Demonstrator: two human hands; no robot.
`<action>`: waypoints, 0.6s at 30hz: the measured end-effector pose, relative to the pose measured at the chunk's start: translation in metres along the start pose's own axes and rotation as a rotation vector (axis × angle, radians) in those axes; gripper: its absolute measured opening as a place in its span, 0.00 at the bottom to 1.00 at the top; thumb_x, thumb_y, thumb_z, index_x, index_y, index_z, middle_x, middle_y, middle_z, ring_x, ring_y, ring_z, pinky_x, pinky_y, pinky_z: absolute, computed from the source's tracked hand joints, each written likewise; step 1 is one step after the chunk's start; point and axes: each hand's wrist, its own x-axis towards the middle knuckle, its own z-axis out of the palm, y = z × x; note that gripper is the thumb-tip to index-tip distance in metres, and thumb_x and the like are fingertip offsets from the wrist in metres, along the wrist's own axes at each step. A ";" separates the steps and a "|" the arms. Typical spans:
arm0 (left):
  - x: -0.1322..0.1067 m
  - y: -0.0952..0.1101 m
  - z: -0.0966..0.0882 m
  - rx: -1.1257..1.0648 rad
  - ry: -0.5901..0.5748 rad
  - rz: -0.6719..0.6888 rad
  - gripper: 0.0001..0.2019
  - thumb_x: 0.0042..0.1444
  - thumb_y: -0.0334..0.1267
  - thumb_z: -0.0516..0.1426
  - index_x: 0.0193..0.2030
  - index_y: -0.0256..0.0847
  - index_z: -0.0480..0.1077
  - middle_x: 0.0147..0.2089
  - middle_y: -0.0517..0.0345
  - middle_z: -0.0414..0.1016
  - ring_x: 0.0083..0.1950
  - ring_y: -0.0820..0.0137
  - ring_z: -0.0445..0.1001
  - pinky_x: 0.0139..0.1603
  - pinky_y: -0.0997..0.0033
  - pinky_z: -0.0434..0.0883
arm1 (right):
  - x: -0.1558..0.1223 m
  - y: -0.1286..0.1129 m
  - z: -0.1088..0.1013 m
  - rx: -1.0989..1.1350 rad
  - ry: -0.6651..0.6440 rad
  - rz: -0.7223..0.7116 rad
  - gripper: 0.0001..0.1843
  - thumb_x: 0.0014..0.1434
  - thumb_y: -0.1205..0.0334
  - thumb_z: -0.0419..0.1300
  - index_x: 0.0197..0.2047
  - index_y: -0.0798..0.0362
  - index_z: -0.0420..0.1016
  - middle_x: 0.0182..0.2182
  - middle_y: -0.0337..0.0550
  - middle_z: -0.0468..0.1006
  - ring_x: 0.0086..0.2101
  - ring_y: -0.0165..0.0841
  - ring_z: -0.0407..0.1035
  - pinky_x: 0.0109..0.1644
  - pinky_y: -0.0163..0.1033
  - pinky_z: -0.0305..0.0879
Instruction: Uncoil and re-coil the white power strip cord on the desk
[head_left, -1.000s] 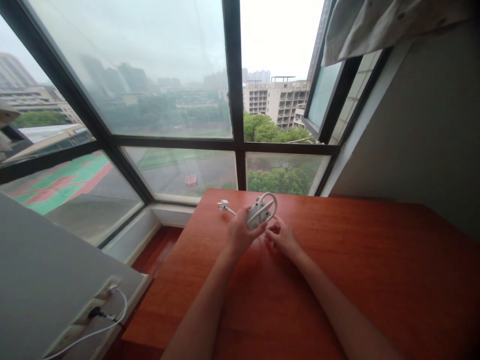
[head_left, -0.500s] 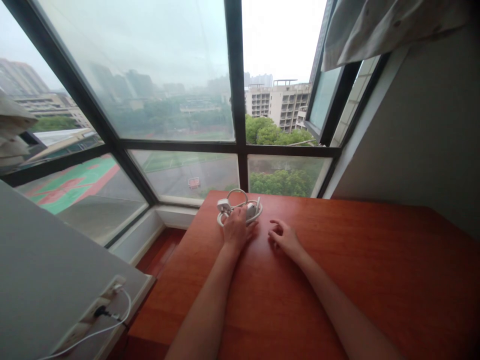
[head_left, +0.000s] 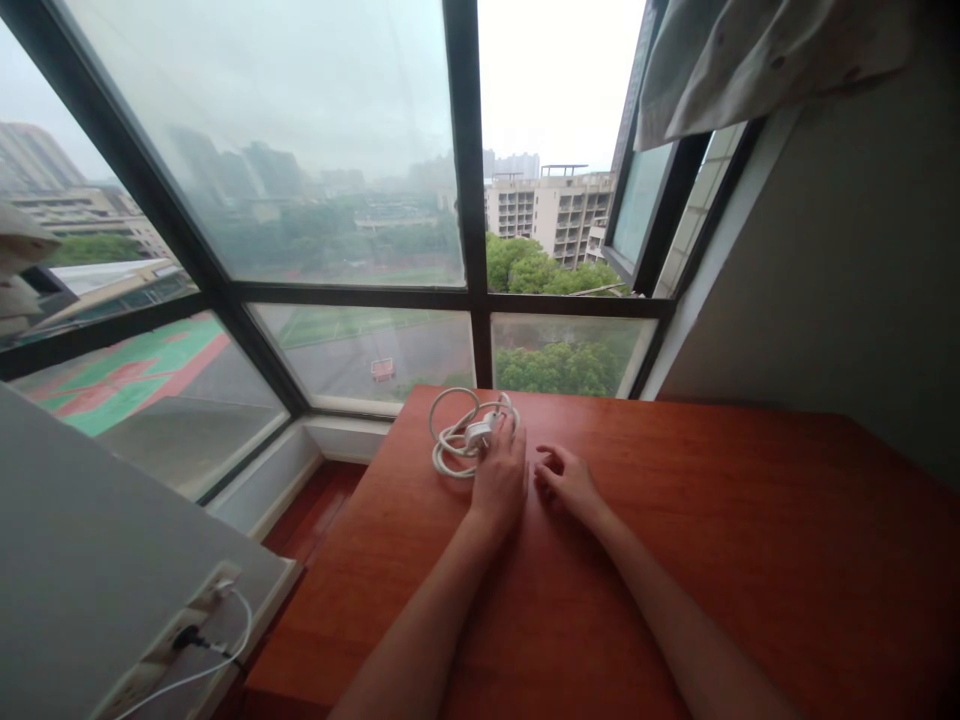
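Note:
A white power strip with its coiled white cord (head_left: 457, 438) lies on the far left corner of a reddish-brown wooden table (head_left: 675, 560), close to the window. My left hand (head_left: 501, 476) rests flat on the table beside the coil, its fingertips on or over the strip's body. My right hand (head_left: 564, 480) lies on the table just to the right, fingers loosely curled, holding nothing.
A large dark-framed window (head_left: 472, 290) runs along the table's far edge. A grey wall rises on the right, with cloth (head_left: 750, 50) hanging above. At lower left a wall socket (head_left: 187, 635) has a black and a white plug in it.
My left hand has set the strip and cord down on the table and flattened beside it; the cord now lies in a loose coil. My right hand let go and rests on the table.

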 end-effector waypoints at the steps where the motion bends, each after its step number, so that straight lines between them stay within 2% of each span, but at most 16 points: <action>1: -0.001 0.004 0.002 -0.024 -0.014 0.018 0.27 0.57 0.29 0.50 0.65 0.34 0.52 0.69 0.38 0.50 0.71 0.55 0.45 0.67 0.51 0.53 | 0.001 0.001 -0.001 -0.002 0.008 -0.004 0.19 0.52 0.59 0.57 0.48 0.55 0.71 0.28 0.41 0.78 0.29 0.34 0.74 0.35 0.38 0.71; 5: -0.003 0.016 0.006 -0.182 -0.091 0.106 0.24 0.58 0.26 0.48 0.62 0.36 0.56 0.67 0.40 0.55 0.69 0.57 0.53 0.63 0.54 0.61 | 0.004 0.006 -0.003 -0.003 0.054 -0.031 0.18 0.51 0.61 0.57 0.46 0.53 0.73 0.33 0.44 0.80 0.35 0.37 0.75 0.43 0.41 0.71; 8: -0.004 0.018 0.004 -0.342 -0.162 0.156 0.23 0.57 0.25 0.47 0.60 0.39 0.58 0.63 0.43 0.61 0.63 0.61 0.63 0.59 0.61 0.66 | 0.005 0.008 -0.003 0.019 0.071 -0.046 0.17 0.49 0.64 0.56 0.44 0.52 0.75 0.37 0.45 0.81 0.40 0.39 0.75 0.46 0.42 0.70; 11: -0.006 0.017 0.000 -0.454 -0.187 0.153 0.23 0.56 0.25 0.48 0.59 0.42 0.60 0.59 0.48 0.66 0.56 0.64 0.69 0.56 0.64 0.69 | 0.004 0.007 -0.002 0.033 0.095 -0.029 0.19 0.48 0.66 0.55 0.45 0.54 0.75 0.40 0.47 0.80 0.41 0.38 0.74 0.46 0.41 0.70; 15: -0.007 0.021 -0.008 -0.443 -0.197 0.091 0.24 0.55 0.26 0.49 0.58 0.43 0.61 0.55 0.50 0.68 0.50 0.66 0.72 0.52 0.66 0.70 | 0.001 0.000 -0.004 -0.011 0.087 -0.039 0.21 0.48 0.66 0.54 0.46 0.55 0.74 0.39 0.47 0.80 0.39 0.37 0.75 0.44 0.39 0.70; 18: -0.010 0.031 -0.015 -0.307 -0.249 0.037 0.21 0.56 0.29 0.49 0.57 0.41 0.62 0.52 0.48 0.69 0.49 0.64 0.72 0.49 0.65 0.70 | 0.000 -0.006 -0.012 -0.127 0.113 -0.054 0.20 0.49 0.67 0.53 0.46 0.54 0.74 0.36 0.45 0.81 0.36 0.35 0.75 0.43 0.38 0.70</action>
